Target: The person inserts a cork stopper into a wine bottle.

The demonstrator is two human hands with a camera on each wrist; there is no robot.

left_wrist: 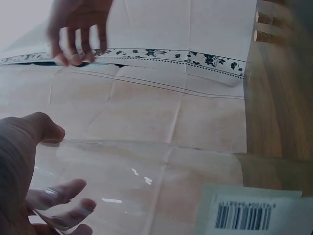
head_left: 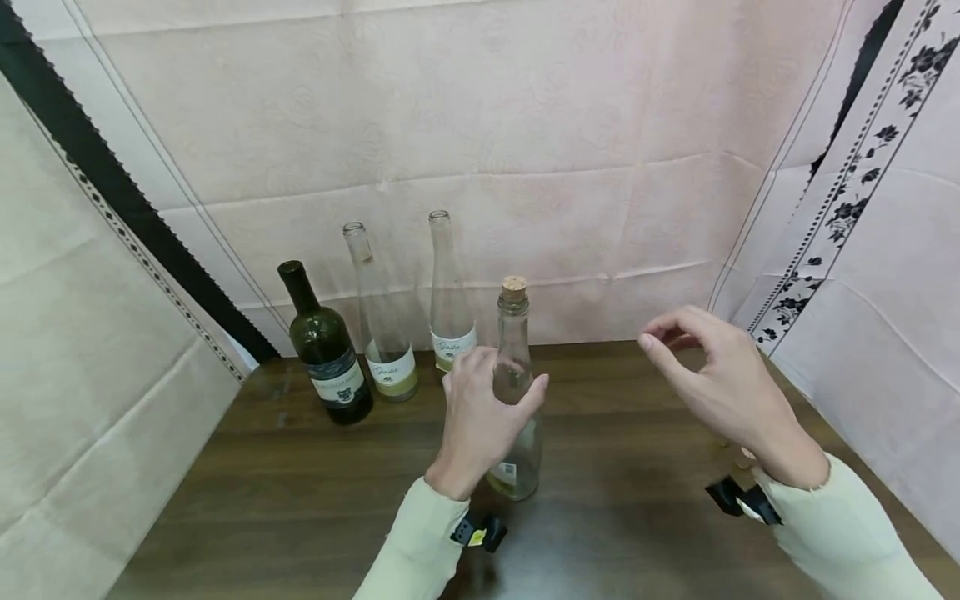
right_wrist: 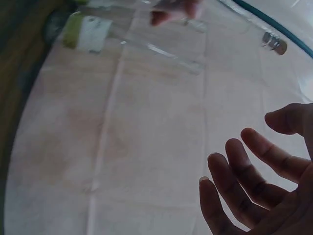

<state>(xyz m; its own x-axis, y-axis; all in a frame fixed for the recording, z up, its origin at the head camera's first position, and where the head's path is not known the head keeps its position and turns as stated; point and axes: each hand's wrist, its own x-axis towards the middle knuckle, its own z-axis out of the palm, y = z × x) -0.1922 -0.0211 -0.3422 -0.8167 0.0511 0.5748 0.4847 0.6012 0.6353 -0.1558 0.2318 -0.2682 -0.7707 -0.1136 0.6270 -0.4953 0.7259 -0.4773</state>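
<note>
Dark bottle (head_left: 330, 354), two clear bottles (head_left: 387, 329) behind-left of corked bottle (head_left: 514, 377); loose corks (left_wrist: 264, 36) to its right. Left hand (head_left: 483, 417) grips it; right hand (head_left: 723, 383) raised right of it, empty, fingers loosely bent.

We see a pale, faintly pink back cloth (head_left: 562, 125) hanging like a wall, crossed by long horizontal creases. To our left hangs a paler side cloth (head_left: 90, 358), and between the two runs a slanting dark strip (head_left: 108, 179) with a scalloped edge. On our right, a whitish cloth (head_left: 900, 275) carries a black floral border (head_left: 847, 212). Below, we find a dark brown, wood-grained tabletop (head_left: 300, 517) meeting the fabric, and light leaves a soft sheen along its near edge.
</note>
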